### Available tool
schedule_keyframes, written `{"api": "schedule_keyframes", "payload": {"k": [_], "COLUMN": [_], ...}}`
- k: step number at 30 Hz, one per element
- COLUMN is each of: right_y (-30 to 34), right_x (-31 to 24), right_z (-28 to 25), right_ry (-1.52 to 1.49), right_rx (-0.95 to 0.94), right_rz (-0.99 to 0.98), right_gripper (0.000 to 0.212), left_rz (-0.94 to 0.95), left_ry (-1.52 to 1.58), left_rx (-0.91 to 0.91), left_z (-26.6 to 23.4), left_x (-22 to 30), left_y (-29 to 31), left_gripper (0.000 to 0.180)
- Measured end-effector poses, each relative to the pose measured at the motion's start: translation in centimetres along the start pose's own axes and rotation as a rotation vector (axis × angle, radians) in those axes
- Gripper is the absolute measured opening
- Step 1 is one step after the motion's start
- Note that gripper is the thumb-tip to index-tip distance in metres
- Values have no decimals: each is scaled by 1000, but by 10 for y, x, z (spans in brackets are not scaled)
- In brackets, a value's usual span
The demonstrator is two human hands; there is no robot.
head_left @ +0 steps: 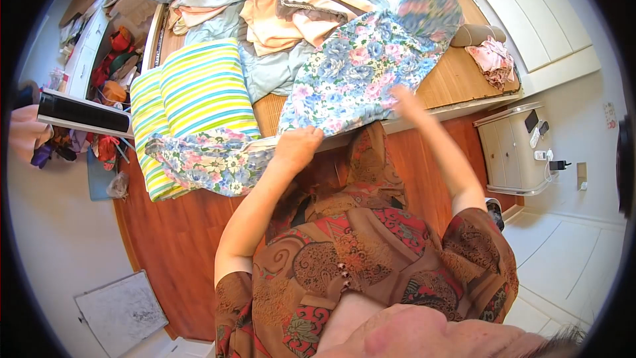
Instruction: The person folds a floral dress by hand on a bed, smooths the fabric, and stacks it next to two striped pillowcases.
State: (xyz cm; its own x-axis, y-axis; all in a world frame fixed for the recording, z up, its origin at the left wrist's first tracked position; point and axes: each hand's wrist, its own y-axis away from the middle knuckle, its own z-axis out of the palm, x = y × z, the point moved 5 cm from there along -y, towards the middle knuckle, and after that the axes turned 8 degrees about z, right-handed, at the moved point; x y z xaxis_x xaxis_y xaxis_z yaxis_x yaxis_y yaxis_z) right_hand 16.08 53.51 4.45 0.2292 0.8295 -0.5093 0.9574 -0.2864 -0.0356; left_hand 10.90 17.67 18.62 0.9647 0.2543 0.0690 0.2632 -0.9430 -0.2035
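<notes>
A blue, pink and white floral cloth is spread across the near edge of the wooden bed and hangs partly over it. My left hand is closed on its near edge, with a narrower floral length trailing off to the left. Over the cloth's right part is my right hand, smeared by motion, so its fingers do not show clearly. The cloth's far right end is lifted and blurred. Left of it lies a folded yellow, green, blue and white striped textile, its near end drooping over the bed's edge.
A heap of pale blue bedding and peach fabric covers the far side. To the right are a brown roll and a crumpled pink cloth. A cream bedside cabinet with chargers stands beside the bed, above the wooden floor.
</notes>
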Motion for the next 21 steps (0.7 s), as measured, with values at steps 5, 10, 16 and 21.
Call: {"api": "schedule_keyframes", "payload": {"k": [5, 10, 16, 21], "right_y": [90, 73, 67, 63], "right_x": [-247, -267, -272, -261], "right_z": [10, 18, 13, -14], "right_ry": [-105, -274, -88, -22], "right_rx": [-71, 169, 138, 102], "right_rz": [-460, -410, -441, -422], "right_gripper": [75, 50, 33, 33], "left_rz": [-63, -117, -262, -331], "left_ry": [56, 185, 369, 299], "left_rx": [-7, 61, 63, 55], "left_z": [5, 1, 4, 0], "left_x": [7, 7, -11, -36], "left_y": [4, 16, 64, 127], "left_gripper": [7, 10, 28, 24]}}
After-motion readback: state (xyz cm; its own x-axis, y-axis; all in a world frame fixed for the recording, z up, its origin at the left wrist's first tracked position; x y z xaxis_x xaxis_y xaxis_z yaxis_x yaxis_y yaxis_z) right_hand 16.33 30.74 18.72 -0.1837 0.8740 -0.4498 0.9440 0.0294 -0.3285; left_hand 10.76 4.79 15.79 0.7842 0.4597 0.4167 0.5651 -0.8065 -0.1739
